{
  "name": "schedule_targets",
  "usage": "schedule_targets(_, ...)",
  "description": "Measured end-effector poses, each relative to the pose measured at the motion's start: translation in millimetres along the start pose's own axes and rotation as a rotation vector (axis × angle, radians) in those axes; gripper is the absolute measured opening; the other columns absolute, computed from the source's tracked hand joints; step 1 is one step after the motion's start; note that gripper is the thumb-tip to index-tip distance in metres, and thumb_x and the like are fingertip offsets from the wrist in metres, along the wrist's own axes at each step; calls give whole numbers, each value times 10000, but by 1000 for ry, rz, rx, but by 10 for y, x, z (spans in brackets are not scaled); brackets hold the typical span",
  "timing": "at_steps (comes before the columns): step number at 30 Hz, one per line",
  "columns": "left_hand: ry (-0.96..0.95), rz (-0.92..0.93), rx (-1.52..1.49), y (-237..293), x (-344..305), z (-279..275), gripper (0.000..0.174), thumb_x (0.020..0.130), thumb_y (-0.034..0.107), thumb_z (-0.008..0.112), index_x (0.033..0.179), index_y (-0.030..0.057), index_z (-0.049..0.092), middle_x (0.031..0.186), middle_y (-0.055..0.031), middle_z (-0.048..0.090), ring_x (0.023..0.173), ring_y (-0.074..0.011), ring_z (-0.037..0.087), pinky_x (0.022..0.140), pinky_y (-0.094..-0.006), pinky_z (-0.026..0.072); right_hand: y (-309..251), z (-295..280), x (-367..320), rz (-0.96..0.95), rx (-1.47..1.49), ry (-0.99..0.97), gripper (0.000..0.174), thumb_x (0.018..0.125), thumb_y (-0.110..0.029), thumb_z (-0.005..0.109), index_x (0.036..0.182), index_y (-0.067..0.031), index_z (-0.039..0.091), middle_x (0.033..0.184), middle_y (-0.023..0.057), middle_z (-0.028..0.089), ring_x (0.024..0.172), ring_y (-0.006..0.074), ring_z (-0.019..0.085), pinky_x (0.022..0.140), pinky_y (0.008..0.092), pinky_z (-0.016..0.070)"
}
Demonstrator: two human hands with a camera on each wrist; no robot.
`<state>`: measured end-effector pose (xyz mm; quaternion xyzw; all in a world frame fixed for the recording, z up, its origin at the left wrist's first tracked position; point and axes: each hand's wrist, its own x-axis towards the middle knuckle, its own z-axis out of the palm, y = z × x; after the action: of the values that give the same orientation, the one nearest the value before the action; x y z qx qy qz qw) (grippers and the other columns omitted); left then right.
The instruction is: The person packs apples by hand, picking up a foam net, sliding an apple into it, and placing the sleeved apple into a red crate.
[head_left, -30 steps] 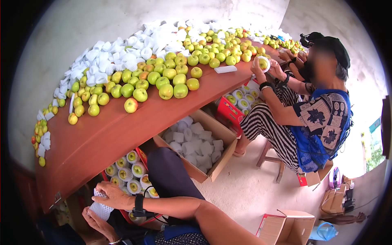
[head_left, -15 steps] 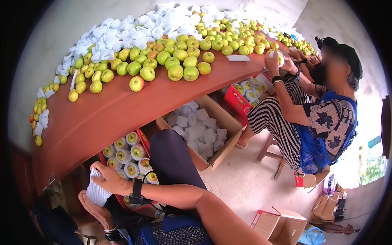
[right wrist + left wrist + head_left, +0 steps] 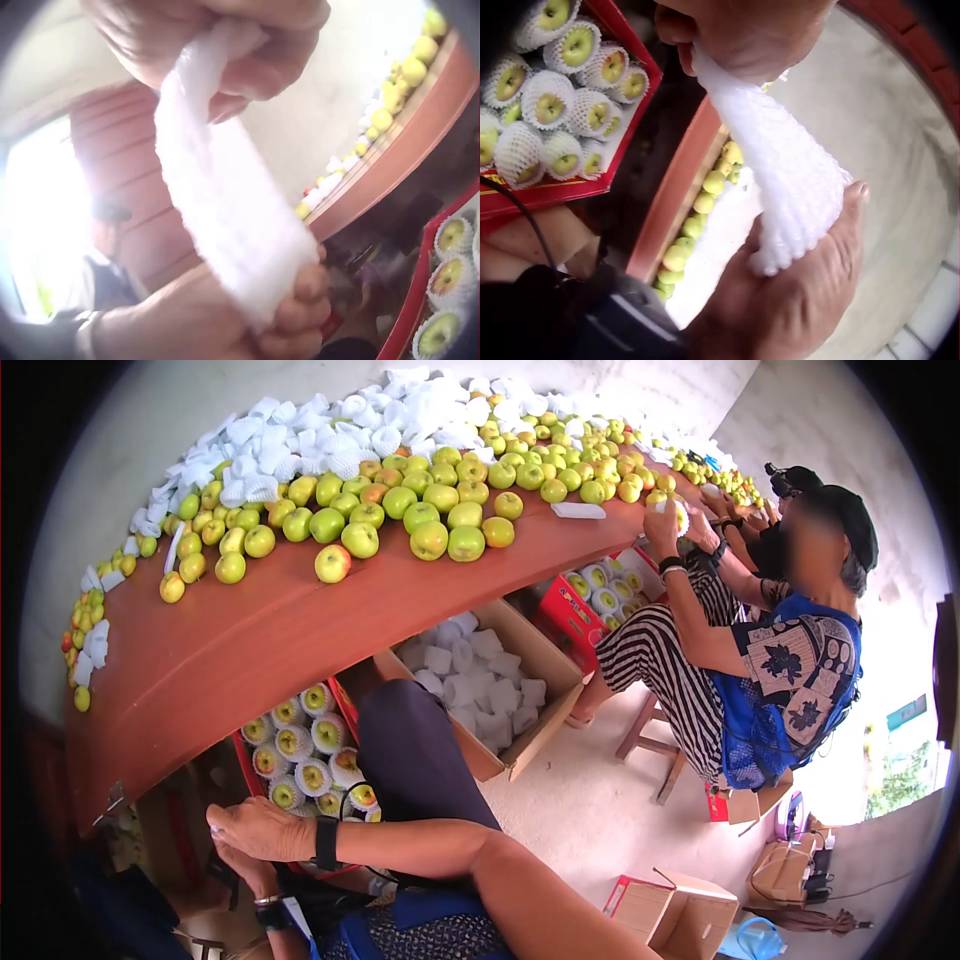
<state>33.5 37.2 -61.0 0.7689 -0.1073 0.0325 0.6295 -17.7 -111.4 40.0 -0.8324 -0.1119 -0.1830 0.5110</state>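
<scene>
My right hand (image 3: 265, 832), with a black wristband, crosses in front of my left hand (image 3: 243, 866) at the lower left of the head view. A white foam net sleeve (image 3: 787, 157) stretches between them, long and flattened, narrower at one end. In the right wrist view my right hand's curled fingers grip the bunched upper end of the sleeve (image 3: 217, 187). My left fingers wrap around the wider lower end there. The two hands hide nearly all of the sleeve in the head view. Beside them stands a red box (image 3: 250, 765) of apples in foam nets.
A long red-brown table (image 3: 200, 690) bears many loose apples (image 3: 360, 540) and a heap of foam nets (image 3: 270, 455). Under it, a cardboard box (image 3: 545, 735) holds more nets. Another person (image 3: 790, 670) sits at right, handling an apple (image 3: 682, 518). An open carton (image 3: 690, 920) stands on the floor.
The foam sleeve, plainly visible between my hands before, is now mostly covered as my right hand turns over it. My left fingers, straight before, now curl around its end.
</scene>
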Motion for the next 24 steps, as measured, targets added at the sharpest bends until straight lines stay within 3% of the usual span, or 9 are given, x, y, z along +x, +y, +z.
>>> schedule_targets(2, -89, 76, -115, 9, -147, 154, 210, 952, 198, 462, 1043, 9, 479, 941, -36, 551, 800, -93, 521, 686, -240, 443, 147, 49, 44, -5, -122, 64, 218, 836, -179, 562, 892, -31, 411, 601, 178, 558, 606, 365, 607, 488, 413, 479)
schedule_targets(3, -109, -251, -328, 88, -145, 195, 192, 964, 188, 425, 1023, 16, 486, 951, -28, 552, 814, -85, 516, 696, -244, 437, 227, 0, 93, 16, -154, 123, 213, 843, -177, 559, 880, -25, 416, 598, 182, 554, 606, 367, 603, 487, 418, 472)
schedule_targets(8, 124, 254, 203, 575, 33, 151, 164, 963, 148, 405, 898, 17, 482, 821, -8, 432, 756, -110, 407, 701, -258, 391, 461, -285, 224, 131, 198, 362, 167, 864, -121, 543, 902, 3, 438, 671, 210, 550, 660, 371, 585, 546, 421, 435)
schedule_targets(10, 241, 92, -121, 694, 180, 3, 173, 962, 161, 410, 912, 14, 485, 848, -21, 450, 767, -116, 428, 711, -270, 396, 374, -224, 219, 110, 280, 373, 157, 867, -116, 542, 895, -1, 439, 648, 196, 533, 634, 369, 572, 534, 411, 422)
schedule_targets(13, 141, 9, -57, 651, 133, 37, 180, 965, 163, 408, 943, 6, 493, 867, -33, 467, 786, -124, 446, 726, -282, 402, 275, -293, 229, 86, 341, 340, 157, 873, -124, 541, 890, -5, 439, 620, 180, 506, 596, 362, 549, 522, 395, 408)
schedule_targets(19, 181, 411, 582, 680, -118, 225, 264, 975, 246, 382, 1025, 18, 506, 997, -65, 506, 960, -151, 474, 885, -307, 373, 325, -398, 204, 103, 257, 420, 165, 844, -128, 576, 865, -8, 465, 641, 200, 547, 634, 391, 572, 542, 421, 429)
schedule_targets(22, 170, -198, -247, 592, -41, 69, 256, 959, 252, 429, 1061, 33, 513, 1037, -65, 524, 978, -154, 494, 895, -309, 381, 352, -476, 229, 130, 241, 479, 171, 839, -142, 587, 879, -20, 473, 654, 199, 552, 650, 396, 570, 554, 428, 430)
schedule_targets(23, 83, -244, -355, 562, -14, 16, 326, 907, 209, 545, 1171, 30, 479, 1145, -104, 509, 1049, -178, 502, 912, -336, 400, 358, -491, 238, 152, 255, 482, 173, 836, -145, 591, 882, -24, 476, 659, 199, 555, 657, 399, 569, 558, 430, 430)
schedule_targets(24, 70, -261, -384, 522, -45, 0, 333, 905, 207, 549, 1174, 26, 476, 1141, -102, 510, 1042, -178, 507, 911, -333, 404, 366, -461, 236, 129, 215, 471, 181, 847, -153, 582, 895, -20, 469, 658, 195, 544, 643, 386, 568, 550, 418, 426)
